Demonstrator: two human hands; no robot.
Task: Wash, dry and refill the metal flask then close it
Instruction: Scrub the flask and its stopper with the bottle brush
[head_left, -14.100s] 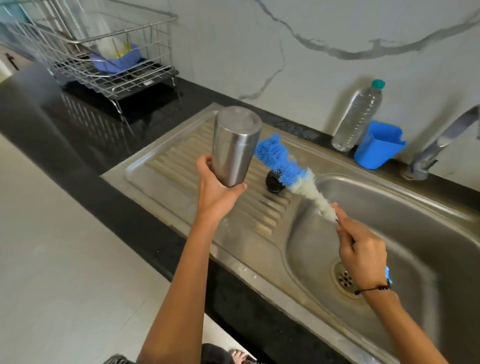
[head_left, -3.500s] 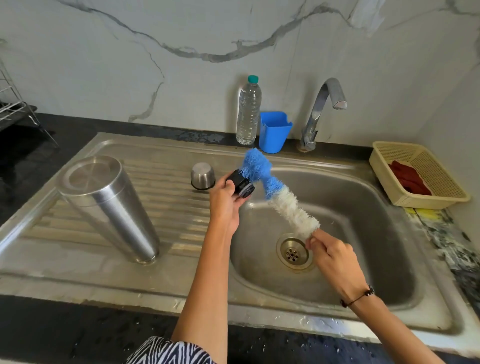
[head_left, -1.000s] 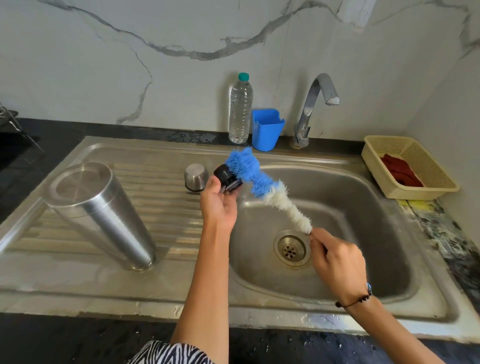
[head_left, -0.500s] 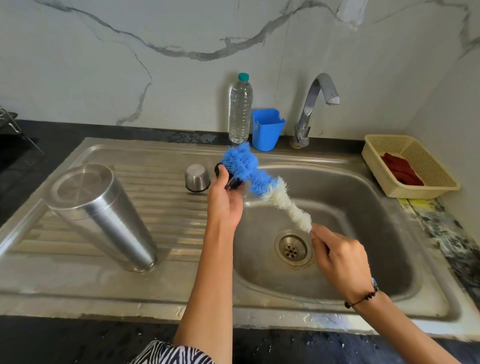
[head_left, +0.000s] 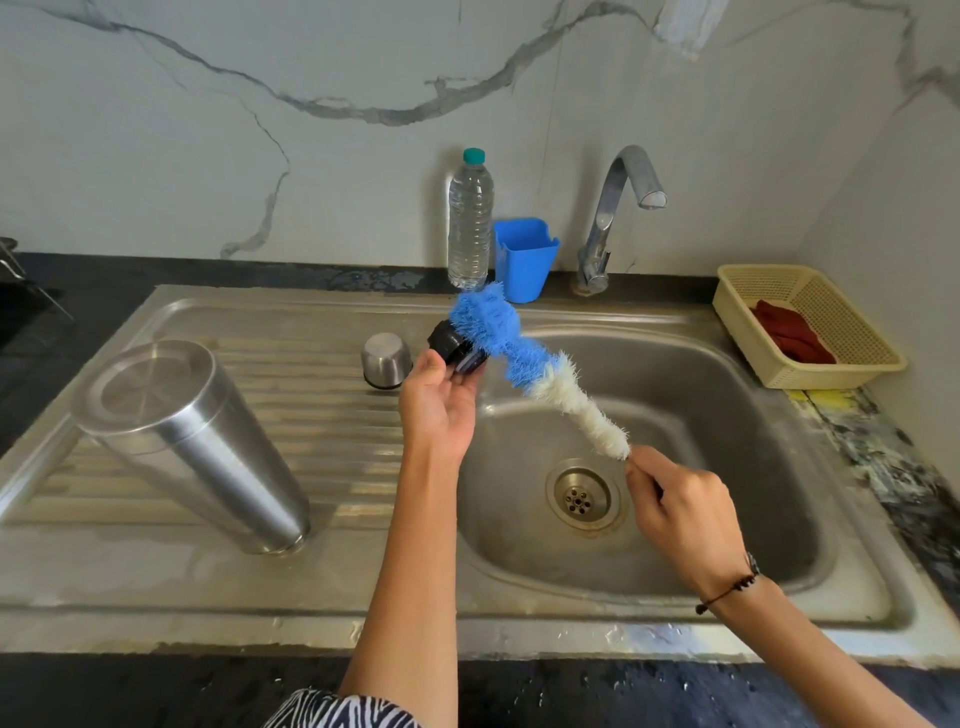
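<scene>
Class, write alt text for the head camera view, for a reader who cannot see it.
Over a steel sink, a person's left hand holds a black flask stopper while the right hand scrubs it with a blue and white bottle brush. The metal flask stands upside down on the drainboard beside a small steel cap.

A home kitchen: a stainless-steel sink with ribbed drainboard (head_left: 291, 395) set into a dark stone counter (head_left: 156, 686), a curved chrome tap (head_left: 618, 208), and a veined white marble-look wall (head_left: 260, 130).
</scene>
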